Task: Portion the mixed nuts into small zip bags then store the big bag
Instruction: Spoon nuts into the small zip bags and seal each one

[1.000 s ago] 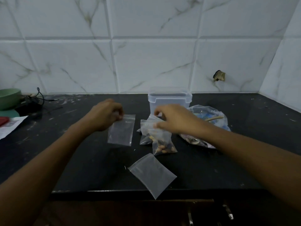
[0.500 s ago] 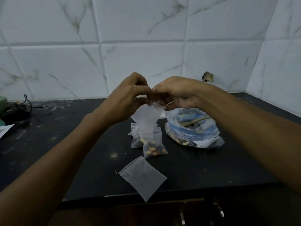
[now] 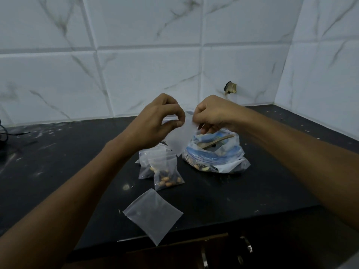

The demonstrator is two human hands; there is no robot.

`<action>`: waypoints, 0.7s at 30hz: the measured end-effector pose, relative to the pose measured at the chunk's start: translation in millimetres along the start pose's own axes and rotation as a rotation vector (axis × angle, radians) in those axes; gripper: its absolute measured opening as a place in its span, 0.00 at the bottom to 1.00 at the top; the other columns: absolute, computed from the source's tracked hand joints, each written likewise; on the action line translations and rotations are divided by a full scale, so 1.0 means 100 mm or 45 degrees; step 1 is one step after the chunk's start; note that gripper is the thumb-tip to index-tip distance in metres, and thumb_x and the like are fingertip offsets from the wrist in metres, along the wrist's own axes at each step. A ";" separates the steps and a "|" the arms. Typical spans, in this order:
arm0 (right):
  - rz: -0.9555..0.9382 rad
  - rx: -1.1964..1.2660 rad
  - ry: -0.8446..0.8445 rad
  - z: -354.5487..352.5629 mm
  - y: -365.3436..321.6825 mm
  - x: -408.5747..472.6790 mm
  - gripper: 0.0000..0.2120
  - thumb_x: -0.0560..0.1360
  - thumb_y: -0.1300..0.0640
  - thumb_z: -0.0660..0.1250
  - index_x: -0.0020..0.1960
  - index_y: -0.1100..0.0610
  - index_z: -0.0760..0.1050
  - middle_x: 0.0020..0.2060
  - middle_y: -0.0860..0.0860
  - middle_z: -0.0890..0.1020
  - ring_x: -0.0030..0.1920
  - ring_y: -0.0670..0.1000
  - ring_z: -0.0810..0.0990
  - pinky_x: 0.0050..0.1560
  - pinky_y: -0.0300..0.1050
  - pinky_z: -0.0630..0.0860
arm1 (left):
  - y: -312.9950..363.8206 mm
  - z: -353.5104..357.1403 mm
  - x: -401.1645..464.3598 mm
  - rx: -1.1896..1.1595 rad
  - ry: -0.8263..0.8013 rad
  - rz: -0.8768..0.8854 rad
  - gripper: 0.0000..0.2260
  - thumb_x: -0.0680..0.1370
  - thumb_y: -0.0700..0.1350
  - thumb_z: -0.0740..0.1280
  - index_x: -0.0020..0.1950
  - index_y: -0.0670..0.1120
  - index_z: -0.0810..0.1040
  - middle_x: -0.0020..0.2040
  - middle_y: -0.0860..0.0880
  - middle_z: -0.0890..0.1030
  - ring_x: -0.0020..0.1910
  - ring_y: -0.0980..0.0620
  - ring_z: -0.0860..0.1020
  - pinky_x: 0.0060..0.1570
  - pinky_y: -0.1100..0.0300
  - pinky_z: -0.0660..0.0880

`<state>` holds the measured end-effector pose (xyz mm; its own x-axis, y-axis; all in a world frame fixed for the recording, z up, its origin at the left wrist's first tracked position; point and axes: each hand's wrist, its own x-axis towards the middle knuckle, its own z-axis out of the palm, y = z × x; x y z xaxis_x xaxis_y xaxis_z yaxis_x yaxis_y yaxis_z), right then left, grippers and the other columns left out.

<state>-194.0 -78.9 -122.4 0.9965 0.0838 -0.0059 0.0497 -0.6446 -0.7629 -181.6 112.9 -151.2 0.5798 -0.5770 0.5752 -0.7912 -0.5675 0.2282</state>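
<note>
An empty small zip bag (image 3: pixel 179 137) hangs in the air between my hands. My left hand (image 3: pixel 158 121) pinches its top left edge and my right hand (image 3: pixel 212 114) pinches its top right edge. Below them the big bag of mixed nuts (image 3: pixel 213 154) sits open on the black counter (image 3: pixel 77 162), with a wooden spoon (image 3: pixel 215 141) inside. Two small bags holding nuts (image 3: pixel 167 170) lie left of the big bag. Another empty zip bag (image 3: pixel 153 214) lies flat near the counter's front edge.
White marble-look tiles form the back wall and the right corner wall. A black cable (image 3: pixel 5 131) lies at the far left of the counter. Cabinet handles (image 3: pixel 246 247) show below the front edge.
My left hand lifted the empty bag off the counter and my right hand joined it at the bag's top. The view shifted left, so the clear container is now hidden behind my hands.
</note>
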 end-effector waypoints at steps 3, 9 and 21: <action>0.041 0.129 0.016 -0.02 0.04 -0.01 0.05 0.74 0.65 0.64 0.47 0.66 0.78 0.35 0.60 0.81 0.29 0.50 0.81 0.30 0.40 0.77 | 0.05 0.14 0.01 -0.137 -0.015 -0.096 0.15 0.73 0.55 0.71 0.55 0.51 0.74 0.56 0.53 0.76 0.55 0.56 0.75 0.57 0.59 0.73; 0.046 0.262 0.054 -0.01 0.06 -0.02 0.06 0.76 0.64 0.65 0.41 0.65 0.76 0.30 0.60 0.79 0.28 0.55 0.81 0.35 0.48 0.82 | 0.25 0.43 0.11 -0.328 0.078 -0.370 0.43 0.65 0.54 0.79 0.74 0.50 0.60 0.63 0.49 0.74 0.62 0.53 0.73 0.56 0.63 0.69; 0.144 0.098 0.103 -0.07 0.08 -0.01 0.10 0.78 0.63 0.61 0.53 0.68 0.76 0.22 0.55 0.79 0.23 0.49 0.78 0.25 0.38 0.76 | 0.23 0.60 0.12 -0.526 0.105 -0.511 0.27 0.69 0.55 0.76 0.64 0.49 0.73 0.49 0.59 0.76 0.50 0.60 0.75 0.54 0.61 0.75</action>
<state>-193.8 -89.4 -124.6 0.9978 -0.0494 -0.0450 -0.0654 -0.5857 -0.8079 -181.4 58.0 -186.4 0.8459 -0.3073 0.4358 -0.5326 -0.4463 0.7192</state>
